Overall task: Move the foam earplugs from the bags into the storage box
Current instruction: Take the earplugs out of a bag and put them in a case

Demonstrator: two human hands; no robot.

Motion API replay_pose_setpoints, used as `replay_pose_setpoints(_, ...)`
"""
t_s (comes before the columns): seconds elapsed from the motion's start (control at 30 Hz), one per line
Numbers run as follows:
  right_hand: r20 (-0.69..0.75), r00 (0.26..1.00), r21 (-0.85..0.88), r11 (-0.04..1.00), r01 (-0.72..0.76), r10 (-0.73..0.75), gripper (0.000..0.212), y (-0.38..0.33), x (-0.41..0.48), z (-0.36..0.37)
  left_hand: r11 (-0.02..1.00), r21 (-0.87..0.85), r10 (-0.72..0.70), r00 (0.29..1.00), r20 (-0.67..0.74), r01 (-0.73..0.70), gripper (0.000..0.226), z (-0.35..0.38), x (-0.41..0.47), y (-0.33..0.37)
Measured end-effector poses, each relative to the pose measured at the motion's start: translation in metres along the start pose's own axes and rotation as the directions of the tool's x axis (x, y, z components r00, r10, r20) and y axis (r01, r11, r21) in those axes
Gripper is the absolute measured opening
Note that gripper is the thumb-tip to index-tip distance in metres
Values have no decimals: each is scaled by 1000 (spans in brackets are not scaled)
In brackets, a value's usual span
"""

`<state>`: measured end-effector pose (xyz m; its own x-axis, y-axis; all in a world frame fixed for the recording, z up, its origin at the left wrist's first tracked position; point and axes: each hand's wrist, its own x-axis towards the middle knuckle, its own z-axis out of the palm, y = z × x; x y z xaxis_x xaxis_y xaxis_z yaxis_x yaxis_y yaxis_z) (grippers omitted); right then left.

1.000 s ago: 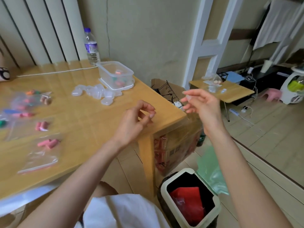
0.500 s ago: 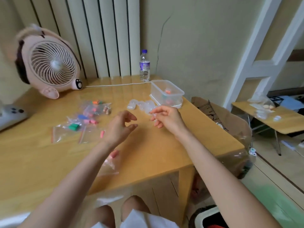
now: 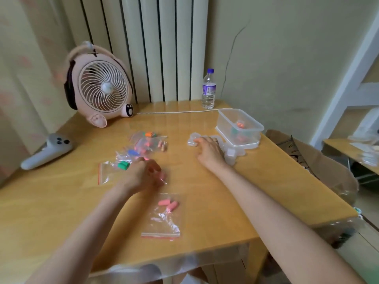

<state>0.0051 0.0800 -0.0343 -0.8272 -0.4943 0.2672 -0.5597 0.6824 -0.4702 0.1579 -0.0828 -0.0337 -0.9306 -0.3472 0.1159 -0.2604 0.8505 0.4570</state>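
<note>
The left hand (image 3: 143,177) is over the earplug bags (image 3: 104,173) at centre, likely picking one; its grip is blurred, cannot tell. The right hand (image 3: 209,149), grip relaxed, rests by the box (image 3: 224,119), upper right. Next: open a bag.

Soft, even light; glare streaks the desk (image 3: 205,201) top; left hand (image 3: 141,175) motion-blurred; wide-angle bending at edges.
</note>
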Motion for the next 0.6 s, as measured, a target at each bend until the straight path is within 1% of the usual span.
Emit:
replay_pose_setpoints(0.07, 67, 997, -102, 994, 48, -41, 61, 1, 11, 3, 1000, -6, -13, 999, -32, 12, 19, 6, 4, 7)
replay_pose_setpoints(0.13, 123, 990, -144, 985, 92, -74, 68, 0, 23, 5, 1000, -14, -5, 998, -60, 4, 21, 13, 8, 15)
replay_pose_setpoints(0.27, 231, 969, -192, 973, 131, -84, 61, -6, 37, 4, 998, -65, 4, 990, -139, -13, 25, 20, 12, 31)
replay_pose_setpoints(0.33, 280, 957, -200, 970, 134, -75, 55, -9, 41, 6, 996, -85, 14, 989, -150, -27, 26, 20, 14, 34)
replay_pose_setpoints(0.37, 289, 955, -201, 970, 136, -73, 50, -10, 41, 7, 995, -90, 21, 991, -134, -33, 25, 20, 14, 35)
replay_pose_setpoints(0.43, 256, 963, -174, 977, 126, -79, 38, -10, 40, 10, 994, -100, 44, 997, -61, -50, 24, 17, 15, 36)
replay_pose_setpoints(0.53, 200, 975, -158, 979, 130, -97, 28, -11, 35, 11, 985, -159, 83, 992, 95, -67, 37, 10, 16, 38)
replay_pose_setpoints(0.6, 207, 974, -152, 981, 123, -90, 25, -14, 30, 9, 988, -134, 101, 979, 177, -78, 44, 6, 18, 38)
